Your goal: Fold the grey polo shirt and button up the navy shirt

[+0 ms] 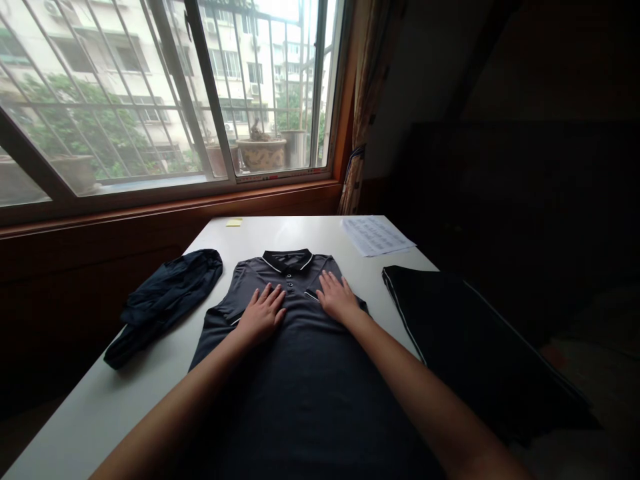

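Note:
A dark grey polo shirt (300, 360) lies spread front up on the white table, its black collar (287, 260) with white piping toward the window. Two buttons show on its placket. My left hand (263, 311) rests flat on the left side of the chest, fingers spread. On the other side, my right hand (336, 297) lies flat, fingers apart, partly over a sleeve with a white-trimmed cuff that is folded across the chest. Another white-trimmed edge shows beside my left wrist. The shirt's lower part fades into shadow between my forearms.
Crumpled dark clothing (167, 297) lies at the table's left edge. Dark garments with pale piping (480, 347) hang over the right edge. Printed sheets (379, 236) and a yellow sticky note (234, 222) lie at the far end of the white table (295, 230), below a barred window.

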Available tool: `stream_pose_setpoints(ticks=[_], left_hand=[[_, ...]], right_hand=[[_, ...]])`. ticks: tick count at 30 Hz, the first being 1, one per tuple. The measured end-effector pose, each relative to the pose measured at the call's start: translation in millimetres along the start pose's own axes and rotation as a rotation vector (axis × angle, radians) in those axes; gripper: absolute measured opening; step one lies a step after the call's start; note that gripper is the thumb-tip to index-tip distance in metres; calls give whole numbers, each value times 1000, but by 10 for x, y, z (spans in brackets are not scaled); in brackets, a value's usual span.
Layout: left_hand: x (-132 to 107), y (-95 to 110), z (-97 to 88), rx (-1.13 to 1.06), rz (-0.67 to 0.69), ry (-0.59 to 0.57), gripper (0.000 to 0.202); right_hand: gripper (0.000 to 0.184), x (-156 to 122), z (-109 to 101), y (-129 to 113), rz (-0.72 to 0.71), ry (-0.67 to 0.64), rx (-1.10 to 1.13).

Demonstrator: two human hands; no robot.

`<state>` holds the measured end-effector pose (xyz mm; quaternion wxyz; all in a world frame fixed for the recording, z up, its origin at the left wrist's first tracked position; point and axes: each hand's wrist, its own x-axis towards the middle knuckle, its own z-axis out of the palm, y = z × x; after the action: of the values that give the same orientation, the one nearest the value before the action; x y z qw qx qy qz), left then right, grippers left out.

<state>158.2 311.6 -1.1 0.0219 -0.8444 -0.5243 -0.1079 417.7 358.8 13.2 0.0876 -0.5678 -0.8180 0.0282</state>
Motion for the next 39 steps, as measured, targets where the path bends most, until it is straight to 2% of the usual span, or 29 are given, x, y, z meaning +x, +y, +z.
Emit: stream_pose_setpoints(ticks=[5,8,14,20,30,35,39], left_hand=[[-41,194,-5,15,46,6,62],[-196,210,-53,23,86,17,61],[-754,111,-234,26,149,-15,59],[-1272,-12,-376,58,82,-35,62],[-1951,33,-452,84,-7,-36,66],[-2065,-118,-537,48,12,-81,62],[-1888,-344,-741,-51,-49,-62,43]], right_hand=[[61,-244,34,-443,-167,4,14],[61,-389,23,-530,-212,5,27],[60,-747,-97,-408,-304,-33,62],[58,-1139,-199,-310,-316,-70,104],[56,-1794,-367,-199,-278,-139,145],[56,-2072,-384,-73,-240,-120,160],[47,-2206,-388,28,-183,-11,181]])
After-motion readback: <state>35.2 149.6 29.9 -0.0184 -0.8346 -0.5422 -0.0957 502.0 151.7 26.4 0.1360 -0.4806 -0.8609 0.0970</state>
